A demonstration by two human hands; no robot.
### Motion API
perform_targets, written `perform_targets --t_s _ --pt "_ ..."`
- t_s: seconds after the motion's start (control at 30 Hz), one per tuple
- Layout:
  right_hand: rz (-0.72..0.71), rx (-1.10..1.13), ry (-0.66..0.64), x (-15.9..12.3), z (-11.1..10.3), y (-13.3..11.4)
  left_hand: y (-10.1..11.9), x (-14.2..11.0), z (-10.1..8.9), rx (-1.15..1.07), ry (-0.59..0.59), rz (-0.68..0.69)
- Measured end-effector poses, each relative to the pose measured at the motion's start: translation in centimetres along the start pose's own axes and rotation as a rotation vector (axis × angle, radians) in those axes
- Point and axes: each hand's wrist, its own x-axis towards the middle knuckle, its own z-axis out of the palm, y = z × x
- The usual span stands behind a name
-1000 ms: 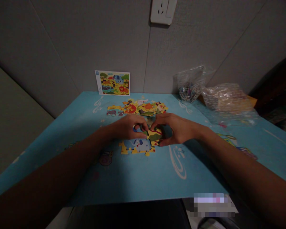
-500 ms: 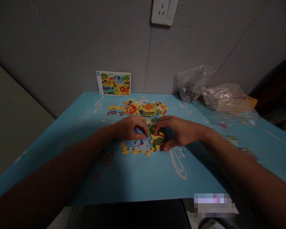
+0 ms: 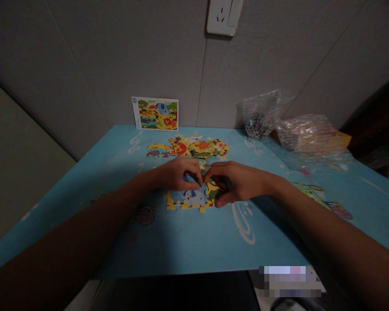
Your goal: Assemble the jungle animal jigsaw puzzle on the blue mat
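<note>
Right hand has closed in on the seam between puzzle sections

Half a second ago the right hand (image 3: 241,181) lay a little farther toward the right edge of the blue tabletop (image 3: 181,248), its thumb set wider; now the thumb has come in leftward and the index tip sits closer to the left hand (image 3: 178,173). The left hand has barely moved.

Both hands work near the middle of the surface, about midway between its left and right edges. There the elephant section (image 3: 194,198) lies flat, with the yellow-green section (image 3: 213,193) against its right side. The right thumb and index finger are bent into an arch around the yellow-green section, holding it between them. The left thumb and index are narrow, tips nearly together over the elephant section's upper right; whether they grip or only press cannot be told.

The shift suggests, as a judgement, that the two sections are being pressed snug; whether the tabs have locked is hidden by the fingers.

Elsewhere nothing has visibly changed: the loose pieces (image 3: 199,147) lie heaped toward the far edge, the picture card (image 3: 157,115) stands upright by the far left corner, and the plastic packaging (image 3: 307,134) sits toward the far right corner
</note>
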Motion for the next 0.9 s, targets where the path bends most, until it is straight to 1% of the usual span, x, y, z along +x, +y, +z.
perform_targets --t_s 0.53,0.77,0.9 --pt "0.06 0.049 -0.013 -0.02 0.06 -0.2 0.04 -0.01 -0.07 0.012 -0.007 -0.032" --pt "0.068 0.06 -0.015 0.0 0.01 -0.37 0.09 -0.07 -0.08 -0.006 -0.014 -0.023" --pt "0.103 0.074 -0.018 0.04 -0.13 -0.65 0.16 -0.05 -0.16 -0.005 -0.016 -0.021"
